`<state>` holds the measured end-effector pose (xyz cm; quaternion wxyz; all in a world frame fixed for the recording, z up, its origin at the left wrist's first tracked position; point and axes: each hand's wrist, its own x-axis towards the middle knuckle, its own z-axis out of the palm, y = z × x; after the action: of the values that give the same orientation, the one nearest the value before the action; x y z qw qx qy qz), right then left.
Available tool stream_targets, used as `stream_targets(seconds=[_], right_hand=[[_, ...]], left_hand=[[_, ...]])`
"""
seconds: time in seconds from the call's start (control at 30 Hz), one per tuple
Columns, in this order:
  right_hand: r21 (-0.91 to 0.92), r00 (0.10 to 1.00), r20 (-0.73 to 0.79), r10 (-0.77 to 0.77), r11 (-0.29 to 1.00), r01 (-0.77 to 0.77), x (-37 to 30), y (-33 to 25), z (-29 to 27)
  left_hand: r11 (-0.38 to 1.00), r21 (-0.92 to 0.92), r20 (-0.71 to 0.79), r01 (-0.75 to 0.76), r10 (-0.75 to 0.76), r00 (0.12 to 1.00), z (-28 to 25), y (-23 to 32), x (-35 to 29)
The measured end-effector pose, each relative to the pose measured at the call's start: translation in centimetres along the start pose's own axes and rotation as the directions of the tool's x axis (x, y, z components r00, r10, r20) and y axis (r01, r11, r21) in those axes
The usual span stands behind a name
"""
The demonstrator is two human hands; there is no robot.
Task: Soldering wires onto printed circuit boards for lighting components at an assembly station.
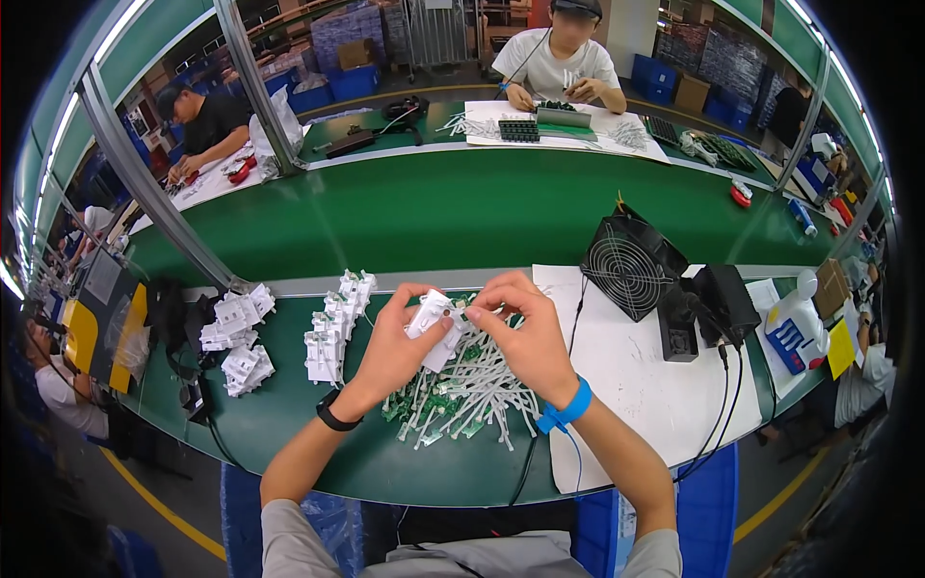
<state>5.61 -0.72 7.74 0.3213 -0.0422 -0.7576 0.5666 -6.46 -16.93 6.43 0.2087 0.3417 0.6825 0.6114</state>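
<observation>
Green tabletop [337, 477]. White plastic part [429, 313] above tabletop's middle, fingers of left hand [393, 332] grasping it; right hand [527, 332] at its right side, pinch unclear. Wire pile [472, 390] beneath, toward near edge, could snag if part dips.

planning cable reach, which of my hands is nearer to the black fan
Right. Your right hand is left of the fan, apart from it; your left hand, holding a white plastic part, is farther left.
</observation>
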Motion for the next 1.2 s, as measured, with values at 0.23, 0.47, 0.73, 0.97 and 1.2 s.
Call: stream_targets(seconds=[0.23, 0.47, 0.73, 0.97, 1.2], right_hand=[[-0.039, 0.993, 0.061, 0.103, 0.994, -0.101, -0.2, 0.7, -0.2], [-0.017, 0.961, 0.216, 0.174, 0.985, -0.174, 0.0, 1.2, -0.9], [0.081, 0.923, 0.295, 0.248, 0.956, -0.283, -0.1, 1.9, -1.0], [-0.003, 0.911, 0.303, 0.281, 0.956, -0.294, -0.3, 2.5, -0.9], [-0.006, 0.898, 0.308, 0.313, 0.945, -0.327, -0.6, 2.9, -1.0]], left_hand=[[0.999, 0.033, 0.065, -0.018, 0.016, 0.998, -0.2, 0.9, -0.2], [0.998, 0.057, 0.084, -0.041, 0.036, 0.996, -0.5, 0.0, -0.4], [0.996, 0.077, 0.08, -0.053, 0.047, 0.996, -0.4, -0.2, -0.4], [0.997, 0.076, 0.1, -0.028, 0.021, 0.995, -0.3, 0.1, -0.7], [0.988, 0.147, 0.184, -0.042, 0.015, 0.983, -0.2, 0.1, -0.9]])
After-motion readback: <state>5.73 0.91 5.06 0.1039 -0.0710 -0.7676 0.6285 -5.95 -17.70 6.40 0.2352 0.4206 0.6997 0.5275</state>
